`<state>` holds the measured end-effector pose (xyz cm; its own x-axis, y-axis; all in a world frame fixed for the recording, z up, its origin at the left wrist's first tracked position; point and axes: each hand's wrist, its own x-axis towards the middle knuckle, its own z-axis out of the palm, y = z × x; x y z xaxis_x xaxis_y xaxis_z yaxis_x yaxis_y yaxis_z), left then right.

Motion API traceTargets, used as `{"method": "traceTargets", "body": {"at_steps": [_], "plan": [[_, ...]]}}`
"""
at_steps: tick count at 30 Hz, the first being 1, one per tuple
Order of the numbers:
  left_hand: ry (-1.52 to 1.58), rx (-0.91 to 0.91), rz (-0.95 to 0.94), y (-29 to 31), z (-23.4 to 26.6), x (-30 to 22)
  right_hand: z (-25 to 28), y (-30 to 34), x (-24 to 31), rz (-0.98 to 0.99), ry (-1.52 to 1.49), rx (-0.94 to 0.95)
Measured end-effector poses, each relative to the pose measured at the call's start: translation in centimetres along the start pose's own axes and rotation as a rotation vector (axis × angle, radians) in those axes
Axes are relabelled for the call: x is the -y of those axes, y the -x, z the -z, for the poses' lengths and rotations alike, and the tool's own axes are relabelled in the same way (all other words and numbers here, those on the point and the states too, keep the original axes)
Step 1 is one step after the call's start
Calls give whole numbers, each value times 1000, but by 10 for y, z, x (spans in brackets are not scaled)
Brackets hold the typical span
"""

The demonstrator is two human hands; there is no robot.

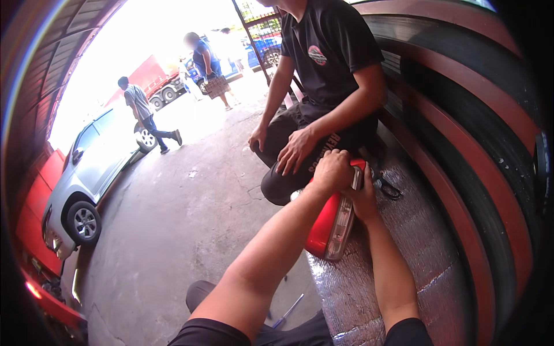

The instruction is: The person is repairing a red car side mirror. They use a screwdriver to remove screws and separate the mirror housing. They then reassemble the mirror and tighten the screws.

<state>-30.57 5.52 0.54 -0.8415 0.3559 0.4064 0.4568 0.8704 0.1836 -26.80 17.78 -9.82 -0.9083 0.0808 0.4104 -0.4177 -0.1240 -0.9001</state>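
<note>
Your red lamp (323, 229) lies right of centre in the frame, its near end by the left edge of the foil-covered surface (412, 254); a hard push from your left hand (334, 172) could slide it over that rim, since the foil looks slick, and the clear lens could crack on the concrete floor (158, 230). Your left fingers are bent over the far end, but the tips are hidden, so you cannot tell whether they are clamped. Your right hand (363, 199) looks clamped on the lens side; were it to loosen, the lamp could twist toward the seated person's knee (277, 185). The screwdriver (288, 311) at lower centre could roll if kicked. As for containers, the checked bag (217, 86) carried at upper centre hides its contents, and the lamp's inside can't be made out.
</note>
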Motion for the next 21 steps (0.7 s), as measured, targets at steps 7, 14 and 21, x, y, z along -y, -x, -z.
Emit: {"method": "traceTargets", "body": {"at_steps": [7, 14, 21], "plan": [[32, 156, 98, -22, 10, 12, -14, -5, 16, -20, -85, 0], [110, 76, 149, -22, 16, -8, -3, -9, 31, -92, -249, 29], [167, 59, 168, -17, 16, -4, -8, -3, 31, -104, -320, 41]]}}
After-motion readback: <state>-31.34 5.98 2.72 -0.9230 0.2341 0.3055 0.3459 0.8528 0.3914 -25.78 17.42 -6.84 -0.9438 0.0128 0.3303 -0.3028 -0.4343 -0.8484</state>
